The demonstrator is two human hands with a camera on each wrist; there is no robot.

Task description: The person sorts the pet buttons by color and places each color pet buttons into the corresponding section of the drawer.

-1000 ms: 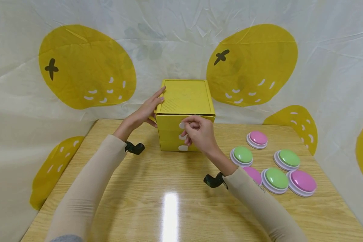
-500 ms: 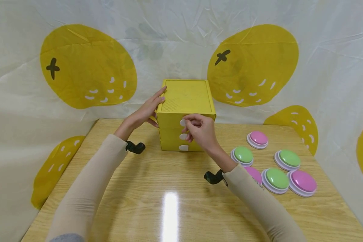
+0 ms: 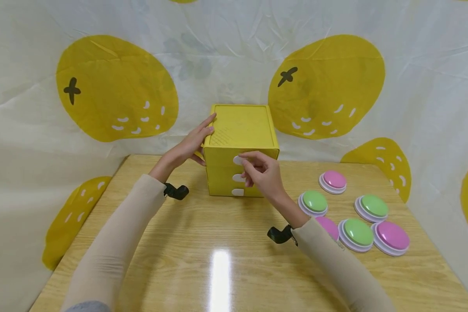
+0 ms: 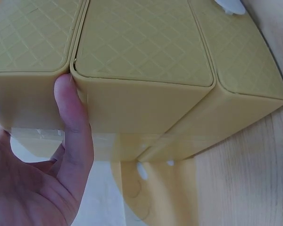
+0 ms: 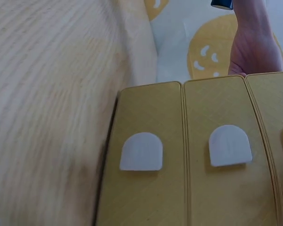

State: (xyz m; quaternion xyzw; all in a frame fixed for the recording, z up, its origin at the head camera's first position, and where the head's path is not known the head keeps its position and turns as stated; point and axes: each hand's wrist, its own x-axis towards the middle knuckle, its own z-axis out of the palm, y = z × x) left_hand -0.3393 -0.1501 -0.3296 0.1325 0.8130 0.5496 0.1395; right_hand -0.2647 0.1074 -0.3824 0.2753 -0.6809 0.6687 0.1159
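Note:
A small yellow drawer box (image 3: 243, 123) stands at the back of the table, its three drawer fronts facing me and flush. My left hand (image 3: 189, 143) rests against its left side, fingers along the upper edge. In the left wrist view its thumb (image 4: 73, 106) lies straight by the seam between two drawers. With thumb and index finger, my right hand (image 3: 265, 173) pinches the white knob (image 3: 237, 160) of the top drawer. Below it show the middle knob (image 5: 229, 146) and the bottom knob (image 5: 141, 151), both untouched.
Several push buttons with white bases, among them a pink one (image 3: 334, 179) and a green one (image 3: 357, 232), sit on the wooden table (image 3: 179, 260) to the right. Behind the box hangs a pale curtain (image 3: 226, 52) printed with yellow fruit.
A dark gap above the top drawer front, seen one second ago, has closed as the right hand moved the drawer in. The left hand has stayed on the box.

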